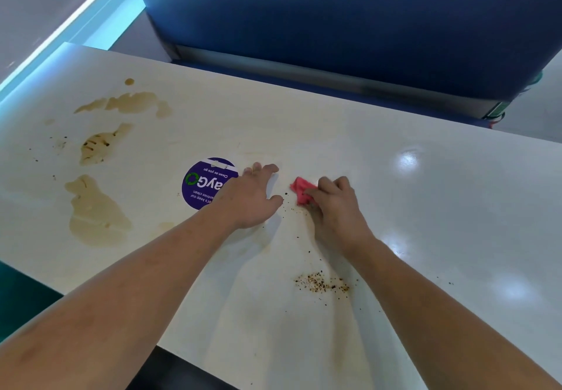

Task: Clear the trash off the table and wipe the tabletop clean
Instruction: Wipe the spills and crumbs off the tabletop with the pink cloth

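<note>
A white tabletop [410, 207] fills the view. My right hand [337, 207] grips a bunched pink cloth [299, 190] and presses it on the table near the middle. My left hand [251, 196] rests flat beside it, fingers spread, partly over a round purple sticker [202, 184]. Dark crumbs [322, 283] lie in a patch nearer to me, with a thin trail of specks running up to the cloth. Brown liquid stains [97, 213] spread over the left part of the table, with more brown stains [130, 102] farther back.
A blue padded bench seat [334, 24] stands right behind the table's far edge. The table's near edge [170, 347] runs diagonally at the lower left, with dark floor below it. A bright light strip [60, 31] runs along the far left.
</note>
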The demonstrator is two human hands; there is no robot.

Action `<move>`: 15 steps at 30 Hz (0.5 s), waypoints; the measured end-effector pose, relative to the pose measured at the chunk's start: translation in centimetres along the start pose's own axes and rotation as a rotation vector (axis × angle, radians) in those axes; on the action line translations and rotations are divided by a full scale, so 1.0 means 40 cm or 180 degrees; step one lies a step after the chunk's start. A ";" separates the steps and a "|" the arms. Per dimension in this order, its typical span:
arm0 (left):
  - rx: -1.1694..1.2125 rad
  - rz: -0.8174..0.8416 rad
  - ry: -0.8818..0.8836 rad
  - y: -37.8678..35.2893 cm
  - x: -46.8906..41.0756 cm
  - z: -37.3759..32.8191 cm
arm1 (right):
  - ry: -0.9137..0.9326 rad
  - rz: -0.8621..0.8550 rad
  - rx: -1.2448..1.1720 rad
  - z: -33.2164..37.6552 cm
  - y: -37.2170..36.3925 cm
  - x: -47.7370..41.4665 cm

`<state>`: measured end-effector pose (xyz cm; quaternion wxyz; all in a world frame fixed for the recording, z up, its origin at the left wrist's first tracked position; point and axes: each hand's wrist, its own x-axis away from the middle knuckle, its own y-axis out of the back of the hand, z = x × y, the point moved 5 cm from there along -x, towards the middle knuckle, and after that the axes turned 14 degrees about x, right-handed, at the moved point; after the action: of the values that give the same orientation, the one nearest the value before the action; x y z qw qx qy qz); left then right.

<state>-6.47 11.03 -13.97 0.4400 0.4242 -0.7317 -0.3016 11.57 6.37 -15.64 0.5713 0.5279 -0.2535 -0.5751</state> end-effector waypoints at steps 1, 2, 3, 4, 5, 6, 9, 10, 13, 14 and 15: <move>-0.0002 0.0006 -0.0004 0.001 -0.001 -0.003 | 0.0158 0.0029 -0.0037 0.005 0.009 0.029; -0.0001 0.0012 -0.0012 0.003 -0.001 -0.004 | 0.0281 0.0050 -0.0053 0.000 0.019 0.053; 0.0003 0.0021 -0.0020 0.004 -0.001 -0.005 | 0.0347 0.0051 -0.0059 -0.016 0.032 0.067; 0.0012 0.0028 -0.0023 0.005 -0.001 -0.004 | 0.0342 0.0032 -0.0043 -0.039 0.042 0.071; 0.0022 0.0033 -0.0022 0.006 -0.002 -0.004 | 0.0259 -0.0028 -0.0002 -0.068 0.049 0.066; 0.0026 0.0043 -0.0013 0.005 -0.003 -0.003 | 0.0108 -0.0129 0.0066 -0.098 0.053 0.055; -0.0041 0.0057 0.0034 -0.002 -0.006 0.004 | -0.0425 -0.0304 0.0232 -0.152 0.046 0.011; -0.0069 0.0054 0.0058 -0.004 -0.006 0.007 | -0.0580 -0.0257 0.0283 -0.147 0.037 0.001; -0.0104 0.0069 0.0092 -0.009 -0.003 0.006 | -0.0472 -0.0081 0.0264 -0.064 0.014 0.009; -0.0116 0.0095 0.0109 -0.007 -0.004 0.007 | -0.0230 -0.0017 0.0177 -0.023 0.006 0.024; -0.0127 0.0121 0.0123 -0.006 -0.007 0.005 | -0.0008 0.0055 0.0091 0.006 0.003 0.046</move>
<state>-6.51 11.17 -14.36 0.4681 0.4072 -0.7249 -0.2994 11.80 4.55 -16.04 0.5683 0.5331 -0.2668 -0.5671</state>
